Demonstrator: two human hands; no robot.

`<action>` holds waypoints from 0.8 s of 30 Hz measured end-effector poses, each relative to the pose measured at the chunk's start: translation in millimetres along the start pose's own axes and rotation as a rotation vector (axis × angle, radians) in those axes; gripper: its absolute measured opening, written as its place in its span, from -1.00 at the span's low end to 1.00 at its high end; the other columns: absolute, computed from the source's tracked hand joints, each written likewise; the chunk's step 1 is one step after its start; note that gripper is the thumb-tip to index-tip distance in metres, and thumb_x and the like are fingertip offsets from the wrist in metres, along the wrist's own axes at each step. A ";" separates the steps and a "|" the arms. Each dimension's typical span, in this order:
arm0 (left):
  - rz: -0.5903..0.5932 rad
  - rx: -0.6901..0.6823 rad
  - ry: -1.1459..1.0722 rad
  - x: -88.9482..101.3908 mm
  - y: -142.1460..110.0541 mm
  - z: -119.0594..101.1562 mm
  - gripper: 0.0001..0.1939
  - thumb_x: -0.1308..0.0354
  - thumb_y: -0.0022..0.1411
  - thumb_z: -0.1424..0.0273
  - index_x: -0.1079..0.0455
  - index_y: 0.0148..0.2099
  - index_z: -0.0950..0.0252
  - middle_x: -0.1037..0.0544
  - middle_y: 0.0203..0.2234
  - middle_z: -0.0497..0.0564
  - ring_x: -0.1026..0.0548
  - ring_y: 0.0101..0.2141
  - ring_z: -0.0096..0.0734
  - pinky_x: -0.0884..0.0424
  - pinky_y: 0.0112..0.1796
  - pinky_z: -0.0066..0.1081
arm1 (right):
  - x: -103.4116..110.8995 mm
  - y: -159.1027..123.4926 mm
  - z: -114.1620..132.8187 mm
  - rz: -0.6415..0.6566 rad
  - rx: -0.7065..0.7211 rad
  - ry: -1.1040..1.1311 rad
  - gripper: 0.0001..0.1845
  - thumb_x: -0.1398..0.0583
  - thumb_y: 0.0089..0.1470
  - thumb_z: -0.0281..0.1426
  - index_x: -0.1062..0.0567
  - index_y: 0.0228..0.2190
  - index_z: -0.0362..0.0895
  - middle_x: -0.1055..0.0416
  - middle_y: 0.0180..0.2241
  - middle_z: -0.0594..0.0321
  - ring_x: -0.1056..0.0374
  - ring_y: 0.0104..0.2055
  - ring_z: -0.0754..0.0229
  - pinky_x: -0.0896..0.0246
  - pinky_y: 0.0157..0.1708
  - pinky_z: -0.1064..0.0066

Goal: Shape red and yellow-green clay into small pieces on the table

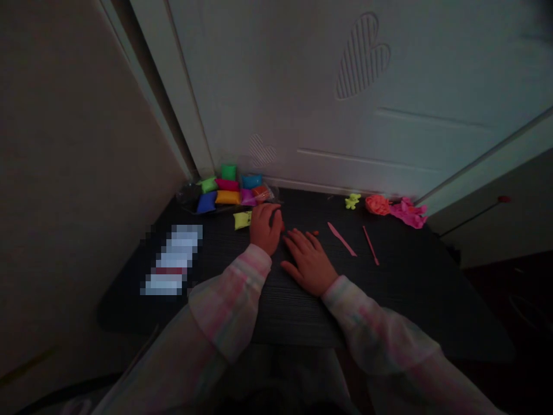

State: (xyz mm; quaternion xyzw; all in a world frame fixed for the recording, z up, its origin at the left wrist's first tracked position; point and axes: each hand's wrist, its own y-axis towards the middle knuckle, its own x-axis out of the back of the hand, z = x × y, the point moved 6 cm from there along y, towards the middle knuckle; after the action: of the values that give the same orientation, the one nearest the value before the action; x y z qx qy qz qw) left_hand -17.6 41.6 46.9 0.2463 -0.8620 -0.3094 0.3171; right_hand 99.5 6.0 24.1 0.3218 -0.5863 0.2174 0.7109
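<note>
My left hand (262, 229) rests over the dark table with its fingers curved and a gap between thumb and forefinger; nothing shows in that gap. Beside it, partly behind the fingers, lies a small yellow packet (241, 220). My right hand (311, 264) lies palm down, fingers spread, on the tabletop. A small orange piece (316, 233), which looks like modelling clay, shows by its fingertips. Whether more clay is under the palm is hidden. To the right are a pink plastic knife (341, 239) and a thin pink modelling stick (370, 245).
Several coloured clay packets (227, 197) sit in clear plastic at the back left. A yellow bear-shaped figure (352, 201), an orange crumpled rose-like piece (377, 204) and a pink one (409, 213) stand at the back right. A blurred-out phone-like rectangle (173, 262) lies left. A white door (302, 86) borders the table.
</note>
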 end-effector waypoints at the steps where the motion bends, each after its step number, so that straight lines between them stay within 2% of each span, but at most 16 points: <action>1: -0.012 0.007 -0.007 0.9 0.3 0.5 -0.78 0.13 0.16 0.40 -0.30 -0.27 0.34 -0.41 -0.37 0.04 -0.31 -0.26 -0.41 -0.23 -0.20 -0.37 | -1.6 -2.9 0.4 0.026 0.021 -0.020 -0.40 0.12 0.05 -0.14 -0.13 0.02 -0.29 -0.03 0.09 0.02 0.13 0.14 0.07 0.27 0.07 0.14; 3: -0.006 0.018 -0.005 0.0 0.5 1.2 -0.77 0.15 0.17 0.39 -0.30 -0.26 0.35 -0.41 -0.36 0.05 -0.31 -0.26 -0.41 -0.23 -0.20 -0.38 | -3.4 -11.7 2.1 0.078 0.061 -0.043 -0.38 0.14 0.06 -0.13 -0.05 0.05 -0.28 0.05 0.12 0.04 0.16 0.15 0.10 0.28 0.08 0.14; 5: 0.062 0.007 0.027 -5.5 0.2 1.0 -0.76 0.15 0.17 0.39 -0.30 -0.24 0.36 -0.42 -0.35 0.05 -0.31 -0.26 -0.41 -0.23 -0.20 -0.39 | -4.2 -20.0 8.9 0.121 0.117 -0.043 -0.37 0.16 0.06 -0.13 -0.02 0.07 -0.27 0.07 0.13 0.06 0.17 0.16 0.13 0.28 0.09 0.18; 9: 0.362 -0.083 0.199 -26.3 -5.5 0.6 -0.79 0.09 0.12 0.43 -0.33 -0.26 0.36 -0.43 -0.37 0.05 -0.30 -0.26 -0.37 -0.22 -0.20 -0.38 | -6.9 -23.8 27.3 0.168 0.202 -0.012 -0.34 0.16 0.05 -0.10 -0.01 0.07 -0.27 0.02 0.11 0.09 0.16 0.15 0.15 0.28 0.10 0.20; 12: 0.496 -0.117 0.353 -33.6 -10.7 3.7 -0.79 0.10 0.12 0.43 -0.35 -0.29 0.33 -0.43 -0.38 0.04 -0.30 -0.28 -0.33 -0.21 -0.24 -0.35 | -8.0 -20.3 20.1 0.162 0.140 -0.032 -0.35 0.17 0.06 -0.11 -0.03 0.06 -0.30 0.01 0.11 0.07 0.14 0.15 0.13 0.28 0.10 0.16; 15: 0.514 -0.129 0.434 -33.2 -12.1 4.1 -0.78 0.12 0.13 0.39 -0.34 -0.30 0.30 -0.42 -0.38 0.04 -0.30 -0.28 -0.31 -0.19 -0.26 -0.30 | -5.2 -26.0 1.4 0.149 0.055 -0.081 -0.38 0.17 0.07 -0.15 -0.05 0.06 -0.31 0.02 0.11 0.05 0.14 0.15 0.11 0.28 0.09 0.13; 17: 0.508 -0.130 0.453 -32.2 -12.1 3.1 -0.78 0.12 0.13 0.38 -0.33 -0.31 0.29 -0.42 -0.38 0.04 -0.30 -0.28 -0.31 -0.18 -0.26 -0.28 | -3.0 -34.3 -2.5 0.161 0.044 -0.094 -0.39 0.15 0.08 -0.16 -0.04 0.06 -0.32 0.03 0.11 0.04 0.13 0.14 0.11 0.27 0.08 0.12; 21: 0.504 -0.121 0.461 -31.7 -11.8 2.5 -0.79 0.12 0.12 0.40 -0.33 -0.35 0.32 -0.41 -0.40 0.06 -0.30 -0.29 -0.29 -0.19 -0.28 -0.28 | -3.9 -40.3 17.8 0.195 0.102 -0.031 -0.38 0.12 0.06 -0.14 -0.03 0.07 -0.26 0.00 0.10 0.10 0.11 0.14 0.15 0.21 0.08 0.19; 24: 0.506 -0.113 0.444 -31.7 -11.4 3.5 -0.79 0.12 0.12 0.41 -0.33 -0.36 0.32 -0.41 -0.42 0.07 -0.30 -0.30 -0.28 -0.20 -0.29 -0.28 | -7.2 -26.9 22.6 0.149 0.045 -0.003 -0.41 0.12 0.06 -0.17 -0.06 0.06 -0.25 -0.04 0.09 0.10 0.09 0.13 0.17 0.20 0.08 0.20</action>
State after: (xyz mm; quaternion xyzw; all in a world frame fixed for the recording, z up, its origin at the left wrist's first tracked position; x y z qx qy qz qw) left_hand 4.0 54.8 24.4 0.0683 -0.7871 -0.2071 0.5770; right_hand 100.8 -28.3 14.0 0.2936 -0.6045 0.2825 0.6845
